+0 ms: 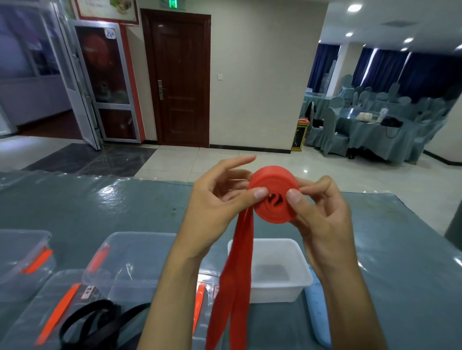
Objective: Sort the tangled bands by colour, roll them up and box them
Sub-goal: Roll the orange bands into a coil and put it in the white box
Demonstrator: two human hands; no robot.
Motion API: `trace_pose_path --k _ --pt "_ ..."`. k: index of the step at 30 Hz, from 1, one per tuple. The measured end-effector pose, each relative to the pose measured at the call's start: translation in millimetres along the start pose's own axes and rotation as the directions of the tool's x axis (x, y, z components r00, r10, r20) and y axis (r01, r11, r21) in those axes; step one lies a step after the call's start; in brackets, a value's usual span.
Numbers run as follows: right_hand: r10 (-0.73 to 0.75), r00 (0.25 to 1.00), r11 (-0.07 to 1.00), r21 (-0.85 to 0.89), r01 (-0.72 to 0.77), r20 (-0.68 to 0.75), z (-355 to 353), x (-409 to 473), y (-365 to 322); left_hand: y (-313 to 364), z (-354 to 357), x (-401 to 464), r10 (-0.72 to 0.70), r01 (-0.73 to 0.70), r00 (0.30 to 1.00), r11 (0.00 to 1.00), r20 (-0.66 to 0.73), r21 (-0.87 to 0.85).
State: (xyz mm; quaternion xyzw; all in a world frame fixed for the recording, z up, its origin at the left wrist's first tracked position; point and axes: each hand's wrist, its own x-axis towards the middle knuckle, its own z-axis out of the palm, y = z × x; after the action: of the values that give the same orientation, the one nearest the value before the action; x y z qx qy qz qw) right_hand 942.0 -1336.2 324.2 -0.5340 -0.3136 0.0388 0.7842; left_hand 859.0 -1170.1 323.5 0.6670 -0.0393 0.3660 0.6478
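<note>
Rolling is the step in hand, I judge: my left hand [215,204] and right hand [317,212] pinch the red band [273,194] above the white box [275,269], thumbs on its face. Next I must wind in the hanging tail.

A banquet hall or restaurant dining room: at two o'clock, tables draped in grey-blue cloth [375,132] stand ringed by chairs in matching fabric covers [332,130]; glossy pale floor tiles [225,160], recessed ceiling spotlights [354,8], a green exit sign [173,3] at twelve.
</note>
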Motion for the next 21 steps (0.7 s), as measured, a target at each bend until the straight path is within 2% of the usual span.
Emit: trace_pose_path --k 3,6,9,12,14,19,21 --pt "0.046 0.996 0.996 -0.079 -0.04 0.075 -2.3 2.7 -1.0 0.1 1.2 0.9 -0.005 0.0 0.995 0.999 -0.097 -0.047" --pt "-0.049 0.997 0.995 -0.082 0.054 0.055 -2.3 2.8 -2.0 2.5 3.4 2.1 -0.016 0.015 1.0 0.996 -0.012 -0.093" --pt "-0.119 0.992 0.993 -0.011 0.119 0.04 -1.8 1.9 0.9 6.4 1.6 3.6 0.009 -0.007 0.999 0.999 0.041 -0.049" --pt "0.012 0.998 0.999 0.05 -0.016 0.065 1.1 1.1 4.0 6.1 1.3 3.7 0.052 -0.052 0.996 0.999 -0.072 -0.003" --pt "0.079 0.994 0.996 0.031 -0.081 0.078 -0.8 1.3 4.9 5.3 2.6 2.7 0.036 -0.039 0.994 0.999 -0.105 -0.025" --pt "-0.032 0.999 0.999 -0.039 0.032 -0.005 -1.2 -1.4 -1.1 6.0 0.3 3.0 -0.057 0.058 0.998 0.998 0.026 -0.038" --pt "-0.052 0.994 0.998 0.018 0.054 -0.091 5.3 -3.0 1.8 4.4 1.5 2.2 -0.087 0.092 0.992 0.995 0.09 -0.044"
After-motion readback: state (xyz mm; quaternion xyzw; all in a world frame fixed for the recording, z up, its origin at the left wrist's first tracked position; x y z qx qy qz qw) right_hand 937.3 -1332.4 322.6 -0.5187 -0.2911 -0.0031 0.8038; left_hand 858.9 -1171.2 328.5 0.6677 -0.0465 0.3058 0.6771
